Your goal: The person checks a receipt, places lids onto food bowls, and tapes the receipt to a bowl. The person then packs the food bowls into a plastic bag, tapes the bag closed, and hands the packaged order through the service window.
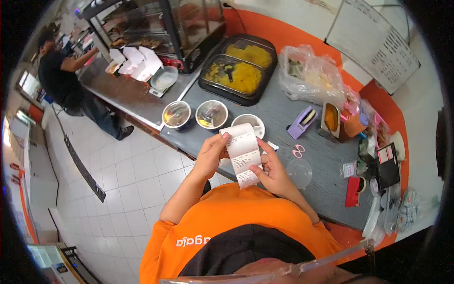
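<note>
receipt (243, 158) is pinched by the left hand (210, 155) higher up and right hand (275, 176) lower, near lidded bowls (212, 114).

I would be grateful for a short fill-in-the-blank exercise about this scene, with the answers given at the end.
1. The left hand and right hand hold a printed strip made of ____.
2. The scissors on the counter have ____ handles.
3. The yellow food lies in a tray coloured ____.
Missing words: paper; pink; black.
</note>
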Motion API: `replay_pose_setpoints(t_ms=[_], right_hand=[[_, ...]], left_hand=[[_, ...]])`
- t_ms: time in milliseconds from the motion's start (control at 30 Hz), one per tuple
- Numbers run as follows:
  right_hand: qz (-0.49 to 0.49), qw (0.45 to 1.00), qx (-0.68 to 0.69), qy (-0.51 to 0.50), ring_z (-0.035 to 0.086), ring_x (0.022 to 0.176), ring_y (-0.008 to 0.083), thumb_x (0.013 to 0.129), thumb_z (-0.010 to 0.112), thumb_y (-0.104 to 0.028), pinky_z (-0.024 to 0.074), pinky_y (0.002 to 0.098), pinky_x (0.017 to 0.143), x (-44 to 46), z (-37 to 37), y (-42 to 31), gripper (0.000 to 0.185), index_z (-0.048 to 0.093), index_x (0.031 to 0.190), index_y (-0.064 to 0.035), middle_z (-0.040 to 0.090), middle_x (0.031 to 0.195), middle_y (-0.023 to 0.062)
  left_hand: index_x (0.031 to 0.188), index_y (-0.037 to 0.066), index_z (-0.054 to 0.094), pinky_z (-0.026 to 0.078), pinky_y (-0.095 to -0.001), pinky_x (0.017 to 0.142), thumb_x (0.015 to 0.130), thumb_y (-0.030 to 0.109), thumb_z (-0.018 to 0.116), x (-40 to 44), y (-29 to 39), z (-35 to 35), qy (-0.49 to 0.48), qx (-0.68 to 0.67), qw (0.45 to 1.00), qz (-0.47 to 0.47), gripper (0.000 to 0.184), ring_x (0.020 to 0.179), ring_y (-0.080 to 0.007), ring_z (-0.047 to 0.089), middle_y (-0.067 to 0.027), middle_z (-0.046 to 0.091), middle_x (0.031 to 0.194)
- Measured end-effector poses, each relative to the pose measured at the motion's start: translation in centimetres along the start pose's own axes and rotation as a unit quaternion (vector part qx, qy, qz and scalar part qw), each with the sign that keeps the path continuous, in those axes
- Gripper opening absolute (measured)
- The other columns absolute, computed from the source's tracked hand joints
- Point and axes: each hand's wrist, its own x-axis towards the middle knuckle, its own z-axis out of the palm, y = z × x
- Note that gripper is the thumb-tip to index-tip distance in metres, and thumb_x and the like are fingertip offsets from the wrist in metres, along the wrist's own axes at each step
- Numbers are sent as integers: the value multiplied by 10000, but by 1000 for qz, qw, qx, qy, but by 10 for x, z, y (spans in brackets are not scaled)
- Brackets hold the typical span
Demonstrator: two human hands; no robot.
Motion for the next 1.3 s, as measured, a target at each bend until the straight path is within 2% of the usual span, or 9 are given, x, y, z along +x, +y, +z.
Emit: replay_pose_setpoints(t_ms=[167, 267, 433, 567, 633, 733, 933, 1067, 1300], right_hand=[[-12, 1000, 15, -5, 533, 926, 156, 795, 494, 54, 381, 261, 824, 27, 24, 7, 627, 163, 1323, -17, 570, 933, 126], [-19, 999, 32, -5, 534, 904, 152, 788, 509, 54, 399, 261, 785, 38, 33, 11, 650, 157, 1328, -33, 566, 938, 127], [-32, 985, -152, -73, 527, 865, 195, 769, 563, -19, 424, 281, 704, 50, 42, 6, 674, 190, 1329, -67, 480, 1015, 149], [-46, 970, -238, -32, 510, 868, 213, 765, 570, -47, 429, 289, 695, 60, 47, -8, 559, 335, 1271, -71, 445, 993, 139], [-136, 942, -303, 47, 474, 781, 150, 736, 585, -4, 403, 238, 635, 66, 46, 6, 404, 491, 1126, -51, 456, 954, 94], [-113, 952, -281, 41, 483, 782, 139, 726, 591, 2, 399, 221, 609, 69, 47, 8, 273, 557, 994, -41, 468, 944, 83], [-107, 940, -323, 31, 545, 754, 220, 704, 633, -26, 440, 291, 627, 63, 57, 36, 188, 575, 883, -24, 526, 847, 95], [-162, 913, -369, 63, 548, 771, 250, 708, 633, -39, 450, 313, 660, 59, 60, 48, 179, 576, 875, -8, 543, 842, 102], [-141, 916, -365, 85, 524, 805, 271, 722, 599, -34, 439, 331, 697, 58, 53, 51, 134, 554, 846, -13, 531, 875, 102]], left_hand=[[995, -25, 546, 469, -290, 701, 855, 209, 473, -15, 2, -31, 30, -60, 998, 1, 283, 793, -150, 575, -91, 594, 907], [1036, -27, 543, 471, -274, 676, 824, 154, 515, -20, 7, -41, 16, 65, 998, 7, 280, 786, -144, 575, -84, 603, 894], [1017, -13, 575, 470, -260, 641, 796, 59, 537, -17, 9, -56, 43, 33, 998, 25, 235, 779, -128, 568, -73, 610, 886], [1028, -14, 569, 465, -261, 664, 795, 48, 534, -16, 7, -63, 42, 49, 998, 9, 243, 783, -125, 567, -71, 611, 891], [1009, -4, 579, 451, -258, 700, 796, 47, 535, -16, 3, -68, 34, 52, 998, 2, 223, 796, -119, 564, -67, 611, 898], [972, -11, 575, 435, -234, 715, 813, 54, 540, -18, -10, -76, 12, 2, 1000, 0, 175, 784, -107, 560, -61, 613, 867], [938, -1, 566, 451, -236, 688, 834, 108, 540, -24, -23, -73, 91, -39, 993, -70, 153, 774, -100, 569, -58, 615, 862], [922, 8, 557, 441, -243, 690, 846, 140, 525, -20, -26, -68, 129, -80, 984, -90, 155, 773, -105, 561, -53, 602, 872], [982, 3, 536, 450, -233, 687, 855, 133, 516, -11, -40, -64, 149, -89, 982, -75, 183, 796, -99, 556, -62, 595, 920]])
